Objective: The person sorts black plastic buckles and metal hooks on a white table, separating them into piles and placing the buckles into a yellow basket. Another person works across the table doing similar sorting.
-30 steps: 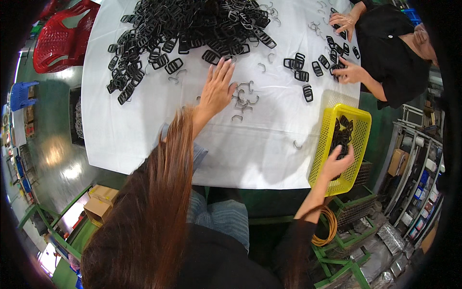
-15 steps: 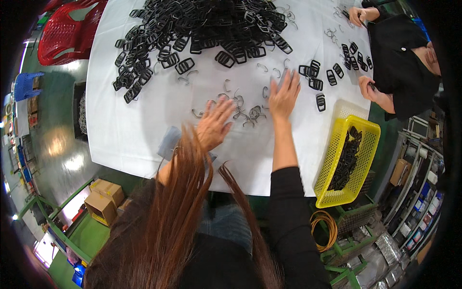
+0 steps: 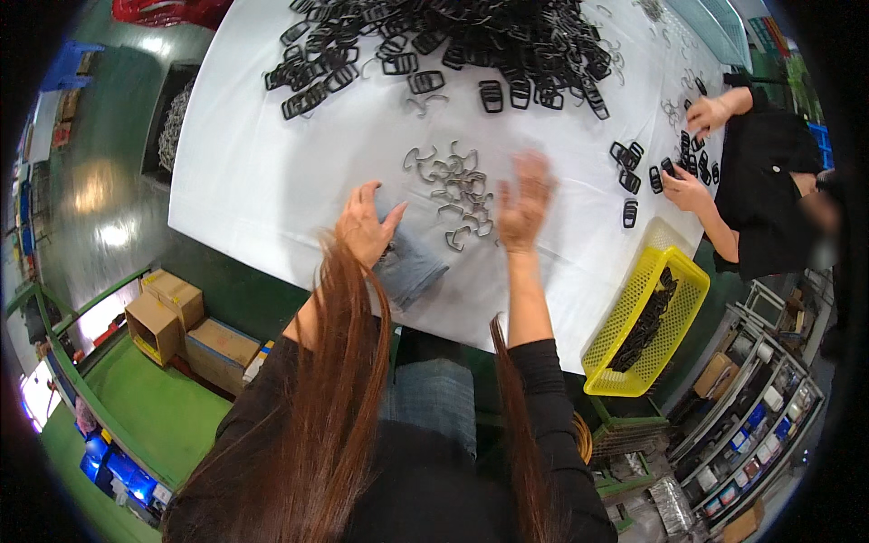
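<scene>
My left hand (image 3: 364, 225) hovers with fingers spread over the near edge of the white table (image 3: 272, 172), just left of a small cluster of bent metal wire clips (image 3: 455, 185). My right hand (image 3: 523, 203) is blurred, fingers apart, right beside that cluster; it seems to hold nothing. A folded grey-blue cloth (image 3: 409, 265) lies under my left hand at the table edge. A big heap of black plastic buckles (image 3: 453, 41) fills the far side of the table.
A yellow basket (image 3: 645, 317) with black buckles hangs off the table's right corner. A person in black (image 3: 765, 181) works at the right with buckles (image 3: 629, 185) nearby. Cardboard boxes (image 3: 176, 317) sit on the green floor at left; shelving stands lower right.
My right hand left the yellow basket and came over to the wire clips. Both hands drew back toward the table's near edge, and the view shifted closer over the table.
</scene>
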Demonstrator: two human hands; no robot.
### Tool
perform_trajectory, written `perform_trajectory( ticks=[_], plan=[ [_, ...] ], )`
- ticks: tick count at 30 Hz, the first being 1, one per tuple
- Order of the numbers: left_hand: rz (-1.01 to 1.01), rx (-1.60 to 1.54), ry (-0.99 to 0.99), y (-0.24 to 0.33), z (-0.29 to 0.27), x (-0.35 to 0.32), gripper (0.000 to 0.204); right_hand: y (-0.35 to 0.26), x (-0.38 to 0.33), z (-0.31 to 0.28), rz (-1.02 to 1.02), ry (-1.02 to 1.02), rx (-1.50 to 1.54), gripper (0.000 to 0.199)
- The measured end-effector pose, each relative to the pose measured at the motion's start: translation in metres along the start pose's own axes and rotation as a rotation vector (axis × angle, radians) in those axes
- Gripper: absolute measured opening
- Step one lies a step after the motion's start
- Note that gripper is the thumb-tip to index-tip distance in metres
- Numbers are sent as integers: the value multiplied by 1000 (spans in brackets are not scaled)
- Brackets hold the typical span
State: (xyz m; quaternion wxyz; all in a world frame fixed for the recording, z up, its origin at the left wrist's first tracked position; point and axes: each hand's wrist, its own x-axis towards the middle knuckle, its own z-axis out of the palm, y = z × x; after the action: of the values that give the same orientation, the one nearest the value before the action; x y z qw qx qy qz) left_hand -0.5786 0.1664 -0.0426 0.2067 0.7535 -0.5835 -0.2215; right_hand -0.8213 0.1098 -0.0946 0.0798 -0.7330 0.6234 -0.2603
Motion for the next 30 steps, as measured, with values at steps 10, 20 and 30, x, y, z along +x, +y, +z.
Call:
perform_trajectory(
  ticks=[10,20,30],
  plan=[
    [-118,-65,-127,-88,-70,-21,24,-46,-25,45,331,110,-234,51],
    [-96,72,-225,-231,-190,-23,24,-144,74,103,112,-111,-66,47],
    [-400,353,-433,-347,-290,-33,29,-138,-39,50,722,249,-230,44]
  ],
)
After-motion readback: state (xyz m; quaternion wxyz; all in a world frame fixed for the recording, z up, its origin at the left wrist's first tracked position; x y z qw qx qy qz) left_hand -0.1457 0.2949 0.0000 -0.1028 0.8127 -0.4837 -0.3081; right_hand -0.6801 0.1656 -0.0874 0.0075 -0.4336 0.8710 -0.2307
